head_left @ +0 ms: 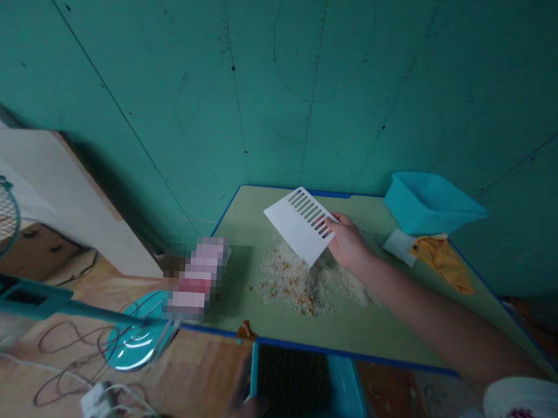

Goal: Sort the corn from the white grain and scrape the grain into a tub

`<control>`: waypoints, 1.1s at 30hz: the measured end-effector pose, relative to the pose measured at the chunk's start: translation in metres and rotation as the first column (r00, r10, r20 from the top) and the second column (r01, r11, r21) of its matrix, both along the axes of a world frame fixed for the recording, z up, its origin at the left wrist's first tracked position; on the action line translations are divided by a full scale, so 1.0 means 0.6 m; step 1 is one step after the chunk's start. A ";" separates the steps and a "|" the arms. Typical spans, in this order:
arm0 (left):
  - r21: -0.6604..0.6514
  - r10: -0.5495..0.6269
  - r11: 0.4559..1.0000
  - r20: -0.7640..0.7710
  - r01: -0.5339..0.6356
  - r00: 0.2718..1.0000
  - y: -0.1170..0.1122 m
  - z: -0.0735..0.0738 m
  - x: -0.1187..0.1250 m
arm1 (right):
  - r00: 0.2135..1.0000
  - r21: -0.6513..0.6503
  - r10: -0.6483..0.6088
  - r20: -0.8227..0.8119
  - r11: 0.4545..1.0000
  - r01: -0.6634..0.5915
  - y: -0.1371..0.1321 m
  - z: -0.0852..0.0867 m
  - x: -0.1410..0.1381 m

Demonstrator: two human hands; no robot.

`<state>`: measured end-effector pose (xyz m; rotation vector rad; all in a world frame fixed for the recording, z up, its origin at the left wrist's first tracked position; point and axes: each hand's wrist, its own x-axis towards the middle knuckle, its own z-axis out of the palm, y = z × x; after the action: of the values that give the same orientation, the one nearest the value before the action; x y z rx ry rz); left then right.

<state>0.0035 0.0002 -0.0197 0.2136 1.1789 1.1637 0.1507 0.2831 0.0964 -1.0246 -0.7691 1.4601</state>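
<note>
Single head-worn cam, looking forward and down from above the near edge of the worktop (243, 232). Wide view, worktop mid-frame, fairly close. Green wall (286, 78) behind fills roughly the top half. Right hand (349, 244) sits near centre, forearm in from lower right. Left hand (245, 410) low, clipped by bottom edge. Floor (196, 367) visible lower left, fan (45, 299) cropped at left edge.

right hand (347, 244) forward, left hand (244, 410) low
</note>
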 end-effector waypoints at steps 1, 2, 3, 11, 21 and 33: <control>-0.014 0.012 1.000 0.000 -0.012 1.000 0.001 0.000 0.001 | 1.000 0.003 -0.009 -0.005 1.000 0.009 -0.003 0.007 0.004; -0.025 0.029 0.999 -0.004 -0.029 1.000 0.002 0.001 0.002 | 1.000 0.005 -0.020 -0.009 1.000 0.020 -0.007 0.013 0.009; -0.029 0.051 0.998 -0.013 -0.051 0.999 0.003 0.002 0.004 | 0.999 0.006 -0.033 -0.012 0.999 0.033 -0.013 0.019 0.017; -0.032 0.102 0.994 0.038 -0.101 0.994 -0.002 0.008 -0.004 | 0.976 0.004 -0.214 -0.027 0.977 0.214 -0.092 0.043 0.103; -0.127 0.103 0.987 0.054 -0.096 0.993 -0.013 0.027 -0.024 | 0.954 -0.007 -0.299 -0.016 0.954 0.299 -0.141 0.028 0.136; -0.034 -0.084 0.996 0.066 0.087 0.994 -0.019 0.034 -0.014 | 0.948 0.374 -0.280 0.153 0.904 0.207 -0.174 -0.023 0.128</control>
<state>-0.0050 -0.0111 0.0008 0.1952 1.1228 1.0657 0.2275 0.1787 0.0825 -0.9595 -0.9725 0.9650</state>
